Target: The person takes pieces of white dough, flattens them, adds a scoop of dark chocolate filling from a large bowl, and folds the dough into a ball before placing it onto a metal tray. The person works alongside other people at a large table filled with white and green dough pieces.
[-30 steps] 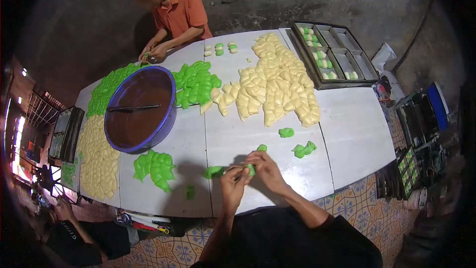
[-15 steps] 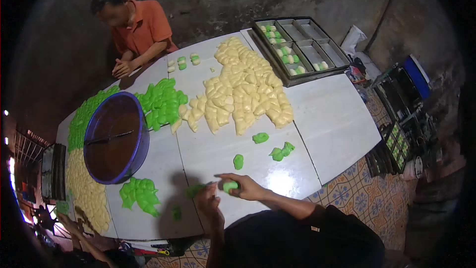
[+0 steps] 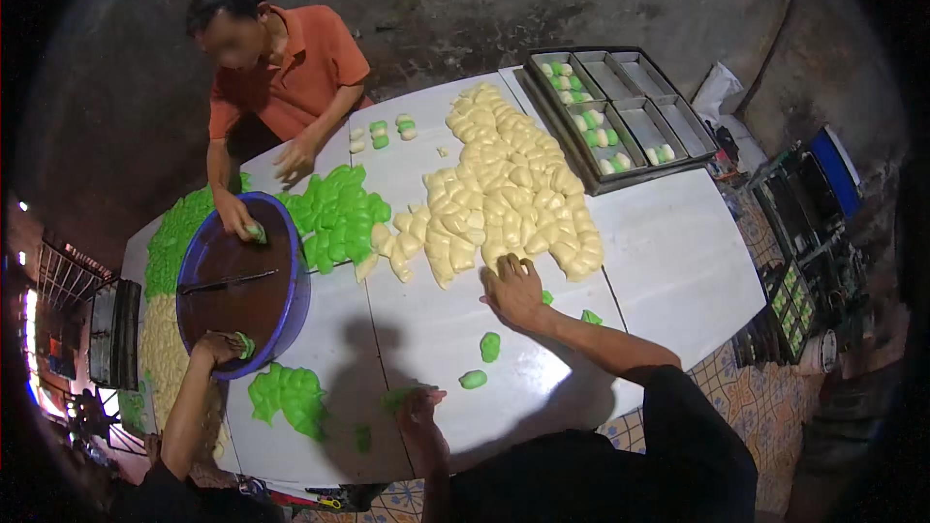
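Observation:
My right hand (image 3: 514,292) reaches across the table, its bent fingers gripping the near edge of a large spread of cream-coloured dough pieces (image 3: 484,189). Low in the picture, my left hand (image 3: 423,418) is raised over the table, fingers apart and nothing visible in them. A flattened bit of green dough (image 3: 395,399) lies beside it. Between my hands, a small rounded green dough piece (image 3: 473,380) rests close to another green lump (image 3: 490,347). More green dough (image 3: 591,317) lies by my right forearm, which partly hides it.
A purple basin (image 3: 302,305) of brown liquid stands left, a dark stick across it. Green dough (image 3: 339,218) lies beside it. A person in orange (image 3: 291,68) and another person's arm (image 3: 189,407) reach into it. A sectioned metal tray (image 3: 635,174) holds green-and-white pieces.
My right hand has left a green dough piece on the table and moved forward to the cream dough. My hands have parted. Both other people's hands have come to the basin with green pieces.

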{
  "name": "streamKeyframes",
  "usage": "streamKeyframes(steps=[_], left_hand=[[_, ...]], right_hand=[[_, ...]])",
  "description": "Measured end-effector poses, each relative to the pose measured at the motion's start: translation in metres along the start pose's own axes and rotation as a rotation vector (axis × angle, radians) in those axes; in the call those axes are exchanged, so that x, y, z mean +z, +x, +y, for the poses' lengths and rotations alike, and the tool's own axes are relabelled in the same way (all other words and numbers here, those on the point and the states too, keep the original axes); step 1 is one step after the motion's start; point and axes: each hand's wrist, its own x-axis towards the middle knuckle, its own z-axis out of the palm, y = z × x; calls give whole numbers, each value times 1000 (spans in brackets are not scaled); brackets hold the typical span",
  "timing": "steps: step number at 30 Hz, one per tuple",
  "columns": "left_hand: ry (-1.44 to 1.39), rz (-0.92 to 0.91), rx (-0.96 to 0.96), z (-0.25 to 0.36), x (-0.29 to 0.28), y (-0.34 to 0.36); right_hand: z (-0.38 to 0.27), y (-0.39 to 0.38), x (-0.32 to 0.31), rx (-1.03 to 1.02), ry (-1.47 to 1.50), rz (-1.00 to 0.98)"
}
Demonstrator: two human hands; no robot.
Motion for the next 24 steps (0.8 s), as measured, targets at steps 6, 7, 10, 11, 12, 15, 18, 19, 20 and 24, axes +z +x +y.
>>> streamKeyframes(steps=[6,7,10,11,12,15,18,19,20,24], left_hand=[[46,-70,33,18,7,0],[91,-99,69,21,7,-2],[-109,-31,-117,28,5,-12],[0,-65,-32,31,3,-16],[60,-93,65,34,2,-19],[-673,-94,-697,45,-3,-25],[-1296,-634,-689,52,-4,-16],[-946,-502,-564,54,-5,-17],[-755,-327,-542,55,-4,-12],[-814,-181,-334,58,0,-12]], right_hand=[[-1,3,-3,-148,55,-68],[-11,-7,-14,-157,228,-239],[-57,-60,-52,-325,833,-474],[-75,-72,-59,-434,919,-377],[-87,-78,-67,-466,889,-399],[-115,-86,-77,-367,955,-175],[-131,-97,-83,-551,677,-189],[-132,-100,-85,-624,646,-205],[-134,-103,-87,-701,575,-276],[-141,-108,-88,-237,1090,-71]])
